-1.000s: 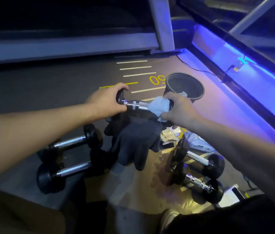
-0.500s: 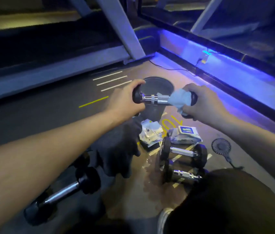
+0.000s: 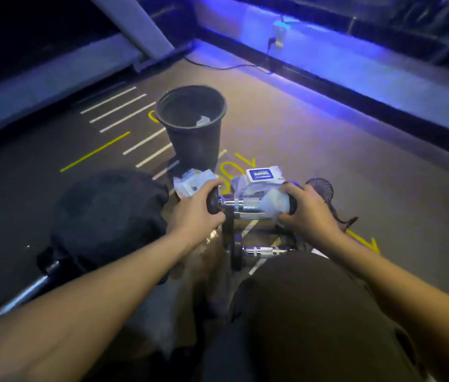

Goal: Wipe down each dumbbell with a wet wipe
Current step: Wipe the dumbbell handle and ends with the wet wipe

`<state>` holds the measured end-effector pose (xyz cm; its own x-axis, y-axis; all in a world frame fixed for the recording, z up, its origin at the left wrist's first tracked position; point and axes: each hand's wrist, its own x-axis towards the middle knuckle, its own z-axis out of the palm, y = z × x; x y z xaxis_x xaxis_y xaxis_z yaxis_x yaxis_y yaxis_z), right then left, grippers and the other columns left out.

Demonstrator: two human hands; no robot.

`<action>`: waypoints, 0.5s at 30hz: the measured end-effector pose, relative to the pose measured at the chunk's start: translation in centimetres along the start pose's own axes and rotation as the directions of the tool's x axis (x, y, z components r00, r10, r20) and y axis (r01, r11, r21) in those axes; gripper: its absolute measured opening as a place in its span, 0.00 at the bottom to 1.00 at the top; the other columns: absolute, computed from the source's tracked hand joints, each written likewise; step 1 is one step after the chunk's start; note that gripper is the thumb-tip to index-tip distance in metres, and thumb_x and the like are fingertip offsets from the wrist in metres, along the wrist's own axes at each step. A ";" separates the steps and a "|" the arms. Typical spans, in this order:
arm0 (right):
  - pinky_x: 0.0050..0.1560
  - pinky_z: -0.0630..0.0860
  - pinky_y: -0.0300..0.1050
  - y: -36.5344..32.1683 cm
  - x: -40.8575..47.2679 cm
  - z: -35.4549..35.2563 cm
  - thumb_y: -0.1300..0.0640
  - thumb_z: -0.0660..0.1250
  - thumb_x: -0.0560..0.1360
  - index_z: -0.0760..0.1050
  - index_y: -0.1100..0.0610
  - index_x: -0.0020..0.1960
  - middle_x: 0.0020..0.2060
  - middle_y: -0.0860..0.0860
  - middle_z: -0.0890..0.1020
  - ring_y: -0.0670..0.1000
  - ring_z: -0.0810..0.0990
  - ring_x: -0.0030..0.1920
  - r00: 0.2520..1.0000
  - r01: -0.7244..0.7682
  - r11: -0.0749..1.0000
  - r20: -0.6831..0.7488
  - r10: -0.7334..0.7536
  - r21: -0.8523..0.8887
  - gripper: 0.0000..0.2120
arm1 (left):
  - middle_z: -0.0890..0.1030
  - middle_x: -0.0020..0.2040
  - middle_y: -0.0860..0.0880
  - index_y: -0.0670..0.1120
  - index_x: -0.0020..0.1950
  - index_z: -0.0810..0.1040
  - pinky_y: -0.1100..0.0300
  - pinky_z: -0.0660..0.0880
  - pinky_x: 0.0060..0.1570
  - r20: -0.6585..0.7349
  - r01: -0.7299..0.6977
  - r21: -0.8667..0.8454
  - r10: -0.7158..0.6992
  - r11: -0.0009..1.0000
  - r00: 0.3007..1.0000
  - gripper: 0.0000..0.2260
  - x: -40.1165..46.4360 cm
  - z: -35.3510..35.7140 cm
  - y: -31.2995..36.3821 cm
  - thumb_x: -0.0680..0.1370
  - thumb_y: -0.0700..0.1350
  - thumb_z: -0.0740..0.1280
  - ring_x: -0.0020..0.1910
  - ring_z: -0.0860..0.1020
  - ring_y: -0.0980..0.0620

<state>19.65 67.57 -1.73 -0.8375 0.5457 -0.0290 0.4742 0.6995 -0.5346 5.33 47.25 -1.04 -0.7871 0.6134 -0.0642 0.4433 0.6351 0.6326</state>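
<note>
Head view: left hand (image 3: 194,210) grips dumbbell (image 3: 245,206) end, right hand (image 3: 304,209) holds wipe (image 3: 274,204) now at the far end, dumbbell lowered over wipe pack (image 3: 259,176), handle likely done.

Gym: dumbbells (image 3: 261,250) on marked rubber floor (image 3: 286,128), blue strip lighting (image 3: 328,51).

Both forearms are bare to as far up as can be seen, with no sleeves, watch or rings showing on the left hand (image 3: 194,213) or the right hand (image 3: 310,213). The legs are clothed in dark fabric, the right knee (image 3: 311,307) a brownish-black, the left knee (image 3: 107,213) black in the dim light.
</note>
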 end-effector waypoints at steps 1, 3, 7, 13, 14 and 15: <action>0.47 0.68 0.45 1.0 -0.2 0.3 0.55 0.76 0.67 0.75 0.50 0.64 0.54 0.57 0.75 0.61 0.77 0.54 1.000 -0.009 1.000 0.008 0.009 -0.010 0.26 | 0.83 0.56 0.52 0.65 0.69 0.69 0.52 0.78 0.51 0.021 0.008 -0.011 -0.008 1.000 1.000 0.30 0.2 1.1 -0.2 0.69 0.50 0.71 0.56 0.80 0.43; 0.47 0.67 0.44 2.6 -0.5 0.9 0.54 0.76 0.68 0.75 0.51 0.65 0.52 0.56 0.74 0.62 0.77 0.53 0.999 -0.036 0.999 0.013 0.037 -0.023 0.26 | 0.84 0.56 0.53 0.64 0.70 0.70 0.53 0.78 0.51 0.059 0.018 -0.019 -0.017 1.000 0.998 0.30 0.5 3.1 -0.4 0.70 0.47 0.72 0.56 0.81 0.45; 0.49 0.70 0.47 4.8 -1.1 2.0 0.53 0.76 0.68 0.77 0.52 0.64 0.49 0.54 0.72 0.62 0.77 0.53 0.997 -0.069 0.997 0.016 0.069 -0.020 0.25 | 0.83 0.59 0.52 0.63 0.71 0.70 0.51 0.78 0.54 0.116 0.023 -0.032 -0.019 0.999 0.993 0.32 1.0 5.9 -0.5 0.68 0.47 0.73 0.58 0.80 0.46; 0.53 0.75 0.51 7.4 -0.7 3.1 0.54 0.76 0.67 0.77 0.51 0.62 0.54 0.58 0.76 0.61 0.77 0.54 0.996 -0.080 0.997 0.034 0.080 -0.015 0.25 | 0.83 0.60 0.54 0.64 0.70 0.69 0.51 0.78 0.55 0.153 0.027 -0.016 -0.024 0.999 0.988 0.31 1.6 8.2 -0.8 0.69 0.50 0.73 0.58 0.80 0.48; 0.53 0.75 0.51 7.7 -0.5 3.2 0.54 0.76 0.67 0.77 0.51 0.63 0.55 0.58 0.76 0.61 0.77 0.54 0.995 -0.089 0.996 0.040 0.090 -0.016 0.25 | 0.82 0.61 0.54 0.64 0.71 0.68 0.50 0.78 0.55 0.157 0.031 -0.010 -0.029 0.999 0.987 0.31 1.8 8.5 -0.8 0.69 0.51 0.72 0.59 0.80 0.48; 0.54 0.75 0.51 8.0 -0.3 3.4 0.54 0.76 0.67 0.77 0.51 0.63 0.56 0.58 0.75 0.61 0.76 0.55 0.994 -0.094 0.995 0.047 0.095 -0.016 0.25 | 0.82 0.61 0.54 0.64 0.71 0.68 0.50 0.78 0.56 0.162 0.034 -0.005 -0.033 0.999 0.986 0.31 1.9 8.8 -0.8 0.69 0.51 0.72 0.59 0.80 0.48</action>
<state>22.79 71.48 -8.85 -0.8007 0.5870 -0.1193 0.5553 0.6526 -0.5155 7.21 52.02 -8.47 -0.7215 0.6600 -0.2093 0.4141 0.6536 0.6335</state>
